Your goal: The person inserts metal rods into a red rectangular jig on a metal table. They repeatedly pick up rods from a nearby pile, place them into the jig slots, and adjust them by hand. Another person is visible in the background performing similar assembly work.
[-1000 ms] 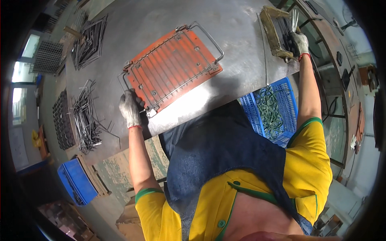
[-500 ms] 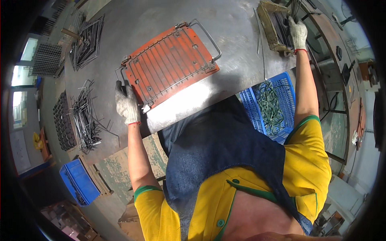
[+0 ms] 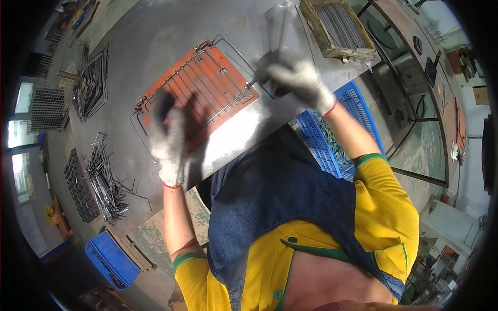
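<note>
Metal table (image 3: 155,32) bears wire pile (image 3: 105,179), box (image 3: 346,53), orange plate (image 3: 203,85).

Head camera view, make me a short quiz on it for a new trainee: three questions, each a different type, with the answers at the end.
1. Multiple choice: which hand holds the blurred bundle of thin metal rods?
A) the left
B) the right
C) neither

2. True or false: the blue basket on the person's right holds green pieces.

3. Fill in the blank: the flat plate on the grey metal table is coloured ____.

Key:
1. B, the right hand.
2. True.
3. Orange-red.
</note>
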Tool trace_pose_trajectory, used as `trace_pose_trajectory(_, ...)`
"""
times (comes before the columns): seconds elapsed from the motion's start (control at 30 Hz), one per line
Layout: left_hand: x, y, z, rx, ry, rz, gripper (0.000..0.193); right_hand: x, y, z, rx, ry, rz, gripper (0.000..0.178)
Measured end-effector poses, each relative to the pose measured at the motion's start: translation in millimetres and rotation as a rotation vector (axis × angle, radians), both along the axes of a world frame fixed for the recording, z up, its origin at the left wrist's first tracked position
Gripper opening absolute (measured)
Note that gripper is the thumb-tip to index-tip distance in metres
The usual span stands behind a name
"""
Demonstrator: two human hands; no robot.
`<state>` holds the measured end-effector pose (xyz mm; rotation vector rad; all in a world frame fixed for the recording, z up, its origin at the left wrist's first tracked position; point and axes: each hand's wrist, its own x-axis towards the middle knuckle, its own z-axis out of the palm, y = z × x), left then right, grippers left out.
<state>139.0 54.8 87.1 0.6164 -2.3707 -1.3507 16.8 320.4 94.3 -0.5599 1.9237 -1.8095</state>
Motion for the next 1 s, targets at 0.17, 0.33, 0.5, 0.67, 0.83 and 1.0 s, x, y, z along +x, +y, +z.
trace_pose_trajectory(0.17, 4, 46, 21, 0.463, -0.104, -0.419, 0.035, 47, -61, -66, 0.277, 0.834, 0.345, 0.018)
trace_pose_trajectory(0.33, 23, 33, -19, 0.002, 0.007, -0.525, 0.025, 49, -73, -94, 0.227, 1.344, 0.312, 0.018)
trace_pose_trajectory(0.5, 25, 34, -21, -0.103, 0.182, -0.533, 0.026, 58, -85, -115, 0.097, 1.204, 0.230, 0.015)
trace_pose_trajectory(0.67, 37, 22, -27, 0.243, -0.042, -0.442, 0.028, 58, -95, -115, 0.139, 1.101, 0.299, 0.016)
trace_pose_trajectory(0.83, 26, 25, -9, 0.615, 0.093, -0.426, 0.034, 60, -103, -53, 0.504, 0.599, 0.380, 0.034)
trace_pose_trajectory(1.0, 29, 27, -17, 0.772, 0.100, -0.403, 0.038, 61, -103, -81, 0.177, 0.549, 0.386, 0.032)
